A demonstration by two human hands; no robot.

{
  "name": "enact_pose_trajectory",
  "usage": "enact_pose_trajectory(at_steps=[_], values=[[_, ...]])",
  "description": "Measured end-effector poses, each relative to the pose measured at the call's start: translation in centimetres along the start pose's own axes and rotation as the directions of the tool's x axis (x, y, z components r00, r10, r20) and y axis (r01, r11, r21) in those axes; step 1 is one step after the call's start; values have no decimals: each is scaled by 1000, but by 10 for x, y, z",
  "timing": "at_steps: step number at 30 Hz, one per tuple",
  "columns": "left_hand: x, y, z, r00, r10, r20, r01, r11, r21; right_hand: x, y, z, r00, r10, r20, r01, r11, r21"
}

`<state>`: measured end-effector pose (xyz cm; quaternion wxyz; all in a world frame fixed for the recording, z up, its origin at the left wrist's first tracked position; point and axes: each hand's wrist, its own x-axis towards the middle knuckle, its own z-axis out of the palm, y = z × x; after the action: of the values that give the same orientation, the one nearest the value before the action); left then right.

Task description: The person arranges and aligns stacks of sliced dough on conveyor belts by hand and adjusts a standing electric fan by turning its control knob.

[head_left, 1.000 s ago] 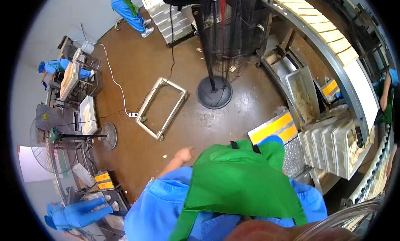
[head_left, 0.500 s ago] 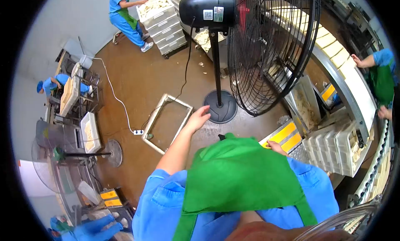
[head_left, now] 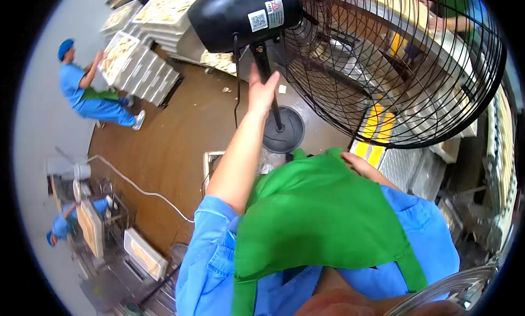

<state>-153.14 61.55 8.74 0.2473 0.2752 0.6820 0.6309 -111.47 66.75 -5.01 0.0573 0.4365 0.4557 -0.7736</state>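
Observation:
My left hand (head_left: 261, 94) is stretched forward at the black pole (head_left: 277, 118) of a large pedestal fan (head_left: 246, 18). Its thumb and fingers are apart, with the pole showing between them; whether the palm touches the pole I cannot tell. Below it, the fan's round base (head_left: 284, 135) rests on the floor. My right hand (head_left: 363, 165) is low at the right edge of my green apron (head_left: 317, 217), below the fan's wire cage (head_left: 394, 70). Cloth partly covers its fingers, so their grip does not show.
Steps with yellow stripes (head_left: 377, 127) lie to the right, beside the conveyor line. A white cable (head_left: 131, 179) crosses the brown floor on the left. Stacked white crates (head_left: 143, 70) stand ahead, with a co-worker (head_left: 87, 89) beside them. Another person (head_left: 63, 226) works at lower left.
My left hand has moved forward and up to the fan pole. The fan looms larger, and the view has turned to the right. My right hand stays beside the apron.

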Motion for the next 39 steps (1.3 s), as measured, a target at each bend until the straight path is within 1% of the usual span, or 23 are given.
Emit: enact_pose_trajectory(at_steps=[2,3,4,6,9,11,12,13,14,16,18,20,22,23,24,25,28,30,32,33,35,37,39], values=[[22,3,8,989,140,-52,-140,990,5,12,-12,40,993,-115,9,115,973,-200],[29,9,10,985,172,-17,-173,979,-106,3,-27,72,988,-152,18,150,939,-310],[37,7,9,986,164,-10,-164,983,-81,3,-34,87,988,-152,-19,141,950,-278],[61,-3,12,990,136,30,-135,990,-34,13,-39,95,974,-227,-3,200,863,-465],[85,-16,12,992,104,67,-105,994,10,8,-14,80,975,-152,-162,67,895,-440],[119,-55,7,988,123,95,-136,981,138,-4,21,61,954,-169,-246,36,882,-470],[107,-28,14,991,93,100,-109,979,173,-13,44,46,937,-181,-300,3,861,-509],[112,-42,16,989,85,122,-82,996,-31,-23,67,33,927,-97,-362,-103,862,-496],[114,-43,19,994,57,97,-53,998,-39,-34,90,21,907,-16,-420,-204,857,-474],[115,-43,28,998,13,63,-10,999,-50,-60,142,-3,846,58,-530,-292,882,-370],[114,-42,36,998,6,68,-1,998,-66,-79,226,-34,792,46,-609,-315,885,-343],[111,-42,47,997,24,69,-18,996,-84,-113,257,-46,721,323,-614,-449,891,-59],[109,-48,52,997,41,66,-31,988,-153,-129,335,-62,651,427,-628,-397,896,198],[106,-49,56,997,44,65,-34,988,-147,-137,362,-68,655,426,-624,-395,897,198],[103,-48,61,997,56,56,-46,985,-169,-144,384,-73,661,441,-607,-309,897,316],[101,-48,69,996,66,53,-55,981,-187,-149,388,-73,669,459,-585,-218,873,436],[102,-53,82,1000,18,-5,-19,976,-216,-162,377,-59,604,413,-682,-95,886,453],[95,-44,94,997,-48,-65,33,978,-207,-164,372,-57,608,401,-685,-83,891,447],[96,-32,78,998,-23,-50,9,964,-267,-143,371,-18,610,380,-695,-62,898,436],[94,-31,82,998,-17,-54,-1,946,-324,-131,389,-20,640,368,-675,-46,895,444],[101,-38,98,997,-46,-59,26,954,-297,-125,396,-21,670,354,-653,-30,891,453],[104,-29,127,994,-94,-55,74,955,-288,-129,371,-17,704,277,-654,4,919,394],[100,-21,149,992,-124,16,123,940,-317,-133,342,-14,683,299,-666,-13,917,399]])
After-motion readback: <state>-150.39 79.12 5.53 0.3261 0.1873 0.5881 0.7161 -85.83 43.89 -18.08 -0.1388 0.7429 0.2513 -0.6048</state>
